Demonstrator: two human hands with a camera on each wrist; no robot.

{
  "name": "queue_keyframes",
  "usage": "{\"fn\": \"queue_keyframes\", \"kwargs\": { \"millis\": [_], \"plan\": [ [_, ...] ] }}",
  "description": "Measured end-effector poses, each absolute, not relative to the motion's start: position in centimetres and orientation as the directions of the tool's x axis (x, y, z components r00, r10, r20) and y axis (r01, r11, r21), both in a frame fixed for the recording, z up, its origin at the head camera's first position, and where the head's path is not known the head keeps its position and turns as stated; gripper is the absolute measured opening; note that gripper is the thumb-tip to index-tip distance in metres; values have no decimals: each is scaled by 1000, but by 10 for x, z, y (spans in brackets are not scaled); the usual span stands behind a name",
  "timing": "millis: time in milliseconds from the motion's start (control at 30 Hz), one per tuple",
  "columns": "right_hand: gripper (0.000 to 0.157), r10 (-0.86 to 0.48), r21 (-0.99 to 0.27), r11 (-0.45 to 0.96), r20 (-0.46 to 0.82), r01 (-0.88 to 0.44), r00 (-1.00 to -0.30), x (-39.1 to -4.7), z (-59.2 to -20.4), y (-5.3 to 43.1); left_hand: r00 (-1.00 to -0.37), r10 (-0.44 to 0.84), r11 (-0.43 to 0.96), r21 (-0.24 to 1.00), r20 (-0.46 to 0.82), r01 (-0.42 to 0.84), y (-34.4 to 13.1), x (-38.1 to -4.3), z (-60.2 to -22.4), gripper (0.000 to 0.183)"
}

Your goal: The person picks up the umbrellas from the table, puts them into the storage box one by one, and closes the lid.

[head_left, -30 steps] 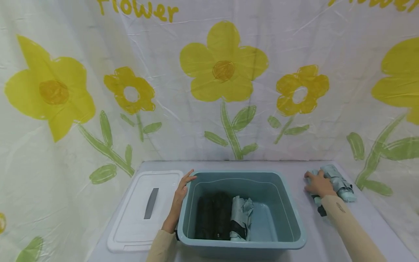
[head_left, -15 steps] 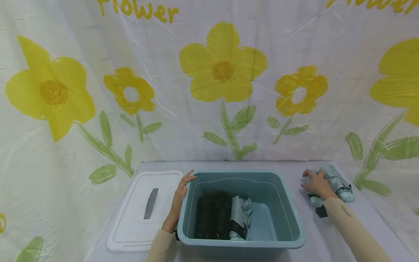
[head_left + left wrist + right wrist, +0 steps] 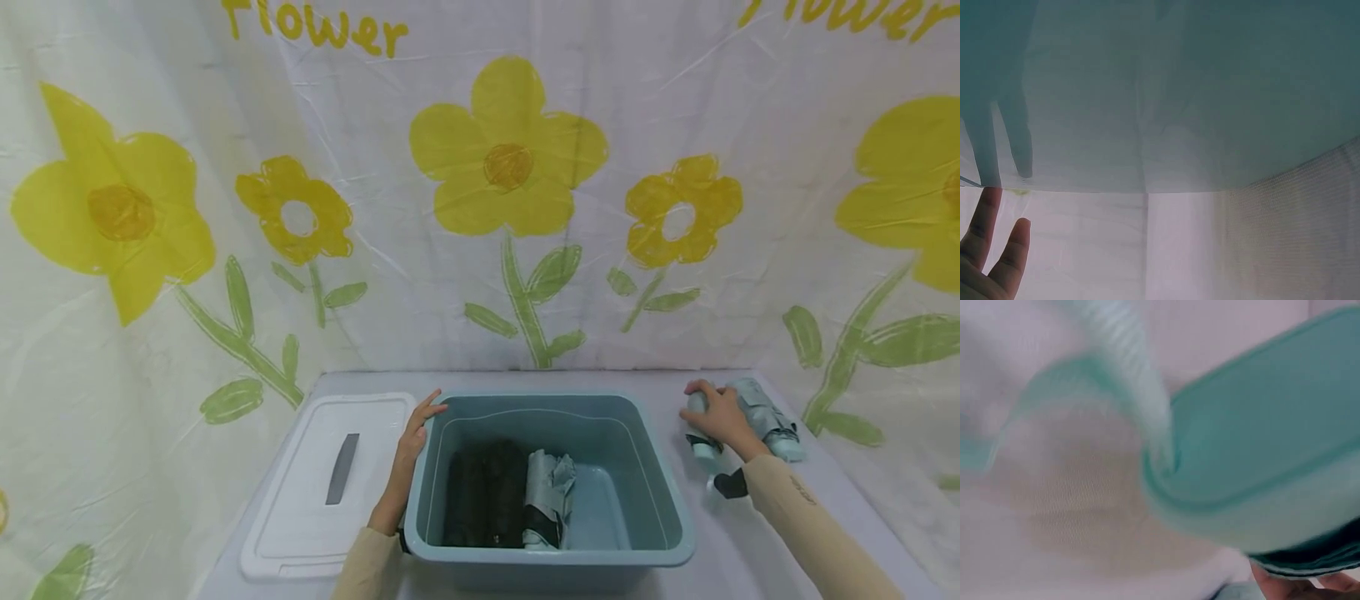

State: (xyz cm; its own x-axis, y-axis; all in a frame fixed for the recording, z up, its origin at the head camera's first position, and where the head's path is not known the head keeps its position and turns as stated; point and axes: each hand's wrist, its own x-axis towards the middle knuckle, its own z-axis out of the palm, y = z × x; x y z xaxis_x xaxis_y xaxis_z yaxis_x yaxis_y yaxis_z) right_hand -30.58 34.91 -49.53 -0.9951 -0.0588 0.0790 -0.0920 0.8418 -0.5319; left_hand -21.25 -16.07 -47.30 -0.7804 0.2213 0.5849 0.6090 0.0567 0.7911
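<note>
In the head view my right hand (image 3: 723, 418) grips a light blue folded umbrella (image 3: 706, 451) at the table's right side. Its handle end (image 3: 1260, 431) and a loose strap (image 3: 1129, 369) loom large in the right wrist view, fingers around the folded cloth. Just right of that hand lies a second light blue folded umbrella (image 3: 768, 421). My left hand (image 3: 409, 442) rests against the left side of a blue-green plastic tub (image 3: 555, 558), fingers extended near its rim. Inside the tub, a light blue folded umbrella (image 3: 543, 500) lies beside dark elongated bundles (image 3: 487, 496), too dark to make out.
A white lid (image 3: 300, 517) with a grey handle (image 3: 342, 468) lies flat on the table left of the tub. Behind the table hangs a white curtain (image 3: 420, 333) printed with yellow flowers.
My right hand has picked up the nearer umbrella and shifted it slightly left, apart from the other one. The left hand stays at the tub. The view has turned slightly right.
</note>
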Motion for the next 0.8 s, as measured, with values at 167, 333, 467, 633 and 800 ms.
{"fn": "queue_keyframes", "kwargs": {
  "millis": [167,333,467,633,800],
  "plan": [
    [40,-81,-529,837,126,-137,-989,-303,-492,345,-778,226,58,789,586,611,-160,-213,-472,41],
    [41,-90,-518,843,129,-144,-988,-302,-483,336,-786,229,66,796,574,601,-159,-211,-470,41],
    [40,-105,-509,848,116,-150,-988,-298,-472,327,-801,226,72,810,555,582,-159,-209,-468,42],
    [48,-129,-519,840,93,-159,-987,-292,-456,316,-796,227,75,804,562,589,-159,-209,-467,41],
    [50,-158,-528,829,91,-182,-983,-291,-447,307,-794,224,63,805,565,590,-159,-211,-472,41]
  ]
}}
